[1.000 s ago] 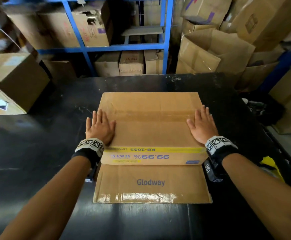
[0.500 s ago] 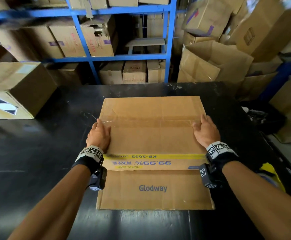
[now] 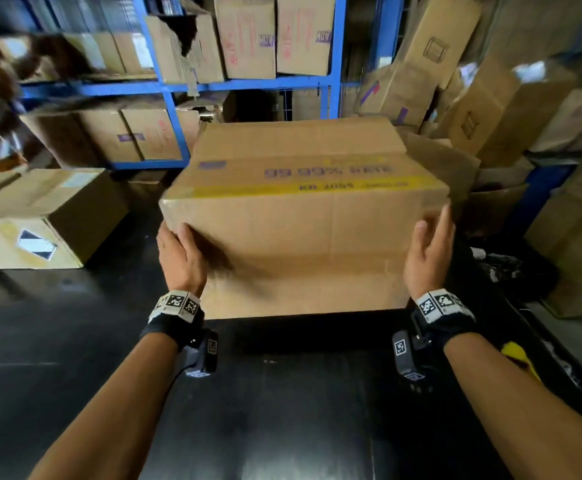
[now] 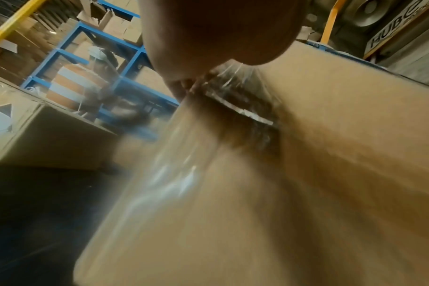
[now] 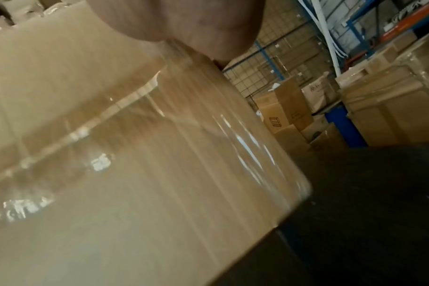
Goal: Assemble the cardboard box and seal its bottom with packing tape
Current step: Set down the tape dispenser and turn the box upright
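You hold the brown corrugated cardboard box with the yellow printed band (image 3: 303, 216) between both hands, tipped above the black worktable (image 3: 74, 375), its near lower edge close to the tabletop; whether it touches, you cannot tell. Your left hand (image 3: 180, 261) grips the box's left edge, thumb on the near face, and its fingers are hidden behind. Your right hand (image 3: 428, 251) presses flat against the box's right edge, fingers straight and spread narrow. Holding opposite edges probably lets you swing the box over. Clear glossy packing tape (image 5: 159, 135) runs across the cardboard by your right hand, so the bottom appears sealed. A loose flap (image 3: 442, 164) juts from the box's far right.
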